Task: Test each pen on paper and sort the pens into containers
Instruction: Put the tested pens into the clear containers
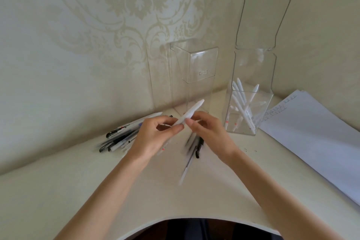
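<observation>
Both hands meet over the middle of the table on one white pen (191,112), which slants up toward the back right. My left hand (155,134) pinches its lower part between thumb and fingers. My right hand (206,128) pinches it just above. A second white pen with a red mark (163,147) pokes out under my left palm. A pile of black and white pens (122,136) lies to the left. More pens (191,152) lie blurred under my hands. The right clear container (251,91) holds several white pens. The left clear container (192,76) looks empty.
A stack of white paper (315,134) with small scribbles near its far corner lies at the right. The containers stand against the patterned wall, the right one with its lid flipped up. The table's curved front edge (194,218) is close to my body.
</observation>
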{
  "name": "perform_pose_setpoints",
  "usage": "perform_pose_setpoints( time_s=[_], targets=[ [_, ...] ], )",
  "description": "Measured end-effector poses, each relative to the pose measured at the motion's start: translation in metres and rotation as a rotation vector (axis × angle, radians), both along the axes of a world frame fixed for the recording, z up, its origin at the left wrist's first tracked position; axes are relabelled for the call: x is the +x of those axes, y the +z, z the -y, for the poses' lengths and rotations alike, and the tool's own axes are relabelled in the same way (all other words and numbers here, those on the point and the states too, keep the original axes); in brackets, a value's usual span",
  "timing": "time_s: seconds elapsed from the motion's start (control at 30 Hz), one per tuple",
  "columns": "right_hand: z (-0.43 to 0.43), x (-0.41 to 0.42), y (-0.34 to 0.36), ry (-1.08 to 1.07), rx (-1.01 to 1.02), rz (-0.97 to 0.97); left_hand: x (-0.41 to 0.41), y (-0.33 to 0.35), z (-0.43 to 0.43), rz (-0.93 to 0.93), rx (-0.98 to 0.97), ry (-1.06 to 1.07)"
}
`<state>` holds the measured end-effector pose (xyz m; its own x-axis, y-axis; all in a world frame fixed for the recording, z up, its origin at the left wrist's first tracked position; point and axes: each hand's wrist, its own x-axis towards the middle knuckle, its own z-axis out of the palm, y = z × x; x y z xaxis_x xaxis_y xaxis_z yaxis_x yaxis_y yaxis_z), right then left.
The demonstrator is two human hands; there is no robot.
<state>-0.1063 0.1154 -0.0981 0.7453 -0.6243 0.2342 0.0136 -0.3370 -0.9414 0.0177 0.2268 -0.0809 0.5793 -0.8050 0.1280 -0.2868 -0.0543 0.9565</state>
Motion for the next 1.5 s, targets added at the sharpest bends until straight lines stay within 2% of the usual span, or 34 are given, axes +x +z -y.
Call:
perform_pose_setpoints(
  time_s=[0.1,0.27,0.43,0.5,0.53,0.6,0.73,0.8,0.87,0.97,1.0,1.1,1.17,1.27,1.33,1.5],
  targets=[
    [-0.004,-0.007,0.02,0.004,0.131,0.177,-0.01,0.013,0.004,-0.094,-0.036,-0.091],
    [-0.002,-0.028,0.055,-0.07,0.097,0.292,-0.027,0.037,0.026,-0.104,-0.101,-0.255],
    [0.027,-0.06,0.115,-0.355,-0.12,0.527,-0.031,0.052,0.046,-0.002,-0.192,-0.198],
    [0.042,-0.07,0.136,-0.507,-0.244,0.556,-0.028,0.051,0.046,0.039,-0.193,-0.162],
    [0.051,-0.071,0.142,-0.583,-0.306,0.516,-0.027,0.05,0.046,0.051,-0.186,-0.146],
    [0.069,-0.067,0.144,-0.664,-0.372,0.318,-0.023,0.045,0.044,0.054,-0.171,-0.122],
    [0.086,-0.055,0.126,-0.631,-0.285,-0.137,-0.01,0.031,0.034,0.068,-0.116,-0.131],
    [0.075,-0.054,0.119,-0.684,-0.338,-0.141,0.002,0.024,0.023,0.098,-0.087,-0.125],
    [0.053,-0.051,0.112,-0.724,-0.411,0.001,0.019,0.019,0.007,0.139,-0.072,-0.069],
    [0.015,-0.036,0.09,-0.573,-0.468,0.149,0.055,0.01,-0.019,0.199,-0.05,0.076],
    [0.005,-0.027,0.079,-0.475,-0.468,0.121,0.068,0.003,-0.027,0.249,-0.023,0.128],
    [-0.017,0.008,0.045,-0.158,-0.448,-0.118,0.099,-0.022,-0.045,0.325,0.093,0.218],
    [-0.026,0.032,0.021,-0.012,-0.481,-0.231,0.107,-0.035,-0.049,0.359,0.161,0.221],
    [-0.037,0.066,-0.009,0.153,-0.578,-0.353,0.106,-0.046,-0.049,0.509,0.223,0.23],
    [-0.043,0.084,-0.024,0.197,-0.688,-0.409,0.103,-0.049,-0.048,0.573,0.221,0.264],
    [-0.044,0.091,-0.03,0.094,-0.886,-0.483,0.091,-0.056,-0.053,0.626,0.21,0.273]
  ],
)
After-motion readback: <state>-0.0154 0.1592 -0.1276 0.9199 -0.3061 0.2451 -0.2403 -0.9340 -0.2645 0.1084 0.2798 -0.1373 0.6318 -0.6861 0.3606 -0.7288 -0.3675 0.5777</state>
